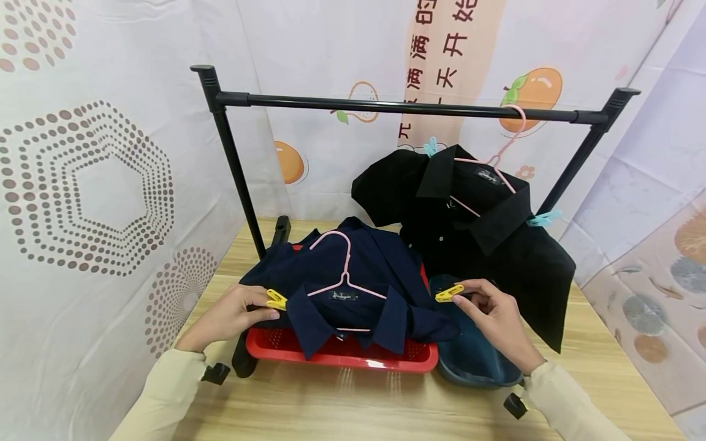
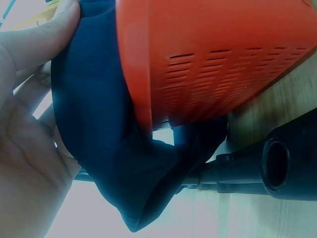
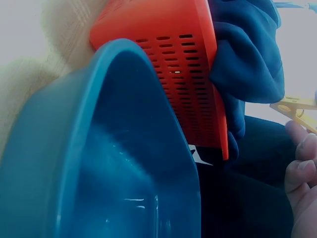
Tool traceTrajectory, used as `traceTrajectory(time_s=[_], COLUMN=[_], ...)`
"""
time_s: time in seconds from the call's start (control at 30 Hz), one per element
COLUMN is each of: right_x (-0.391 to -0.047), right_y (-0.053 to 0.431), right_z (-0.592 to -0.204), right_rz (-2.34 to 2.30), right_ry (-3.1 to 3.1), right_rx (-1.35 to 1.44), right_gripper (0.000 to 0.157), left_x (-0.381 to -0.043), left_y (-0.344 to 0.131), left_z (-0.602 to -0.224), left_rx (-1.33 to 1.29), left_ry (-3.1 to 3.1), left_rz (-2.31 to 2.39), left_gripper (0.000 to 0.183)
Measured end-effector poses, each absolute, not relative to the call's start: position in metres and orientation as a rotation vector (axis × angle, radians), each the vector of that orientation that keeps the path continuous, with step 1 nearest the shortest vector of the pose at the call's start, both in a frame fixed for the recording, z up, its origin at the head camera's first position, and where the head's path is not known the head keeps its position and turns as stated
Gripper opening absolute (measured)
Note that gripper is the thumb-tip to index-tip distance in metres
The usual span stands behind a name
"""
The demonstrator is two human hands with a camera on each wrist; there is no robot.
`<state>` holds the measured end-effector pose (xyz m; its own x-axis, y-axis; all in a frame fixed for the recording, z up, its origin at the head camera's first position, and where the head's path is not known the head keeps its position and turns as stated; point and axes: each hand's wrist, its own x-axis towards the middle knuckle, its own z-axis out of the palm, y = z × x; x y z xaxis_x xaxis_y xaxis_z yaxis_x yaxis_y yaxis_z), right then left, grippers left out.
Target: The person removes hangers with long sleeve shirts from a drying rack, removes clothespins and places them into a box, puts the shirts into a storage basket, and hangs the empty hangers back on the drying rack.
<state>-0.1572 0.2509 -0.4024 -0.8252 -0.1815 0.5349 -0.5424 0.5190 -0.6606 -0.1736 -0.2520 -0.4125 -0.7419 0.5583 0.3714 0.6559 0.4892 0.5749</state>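
Observation:
A navy collared shirt (image 1: 353, 257) with a pink hanger (image 1: 347, 260) in its neck lies over a red basket (image 1: 342, 356). My left hand (image 1: 237, 315) holds the shirt's left shoulder, thumb in front and fingers partly hidden behind the cloth. Close to those fingertips, a yellow clothespin (image 1: 277, 300) sits at that shoulder. On the other side, my right hand (image 1: 493, 315) pinches another yellow clothespin (image 1: 448, 293) between thumb and index finger, apart from the collar and above the shirt's right sleeve. The right wrist view shows this clothespin (image 3: 295, 109) beside the bunched navy cloth (image 3: 252, 59).
A black rack (image 1: 375, 105) spans the back. From its bar hangs a black shirt (image 1: 441, 226) on a pink hanger (image 1: 496, 159), with light blue clothespins (image 1: 543, 218) at its shoulders. A dark blue basin (image 1: 480, 361) stands right of the basket on the wooden table (image 1: 309, 410).

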Motion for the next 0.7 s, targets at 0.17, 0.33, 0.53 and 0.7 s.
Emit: traceTrajectory(time_s=[0.17, 0.33, 0.53, 0.7], right_x=[-0.156, -0.154, -0.161, -0.167], right_y=[0.255, 0.259, 0.272, 0.287], right_z=[-0.404, -0.405, -0.422, -0.436], right_rz=[1.240, 1.241, 1.209, 1.200], right_ry=[-2.373, -2.379, -2.388, -2.421], right_rx=[0.567, 0.546, 0.523, 0.492], right_gripper=[0.024, 0.022, 0.026, 0.028], left_x=[-0.173, -0.174, -0.173, -0.173], left_y=[-0.252, -0.252, -0.252, -0.252], left_z=[-0.411, -0.411, -0.411, -0.411], left_rx=[-1.069, -1.074, -1.078, -1.076], left_ry=[-2.591, -2.596, -2.597, -2.603], left_rz=[-1.075, -1.063, -1.080, -1.080], left_gripper=[0.016, 0.014, 0.013, 0.012])
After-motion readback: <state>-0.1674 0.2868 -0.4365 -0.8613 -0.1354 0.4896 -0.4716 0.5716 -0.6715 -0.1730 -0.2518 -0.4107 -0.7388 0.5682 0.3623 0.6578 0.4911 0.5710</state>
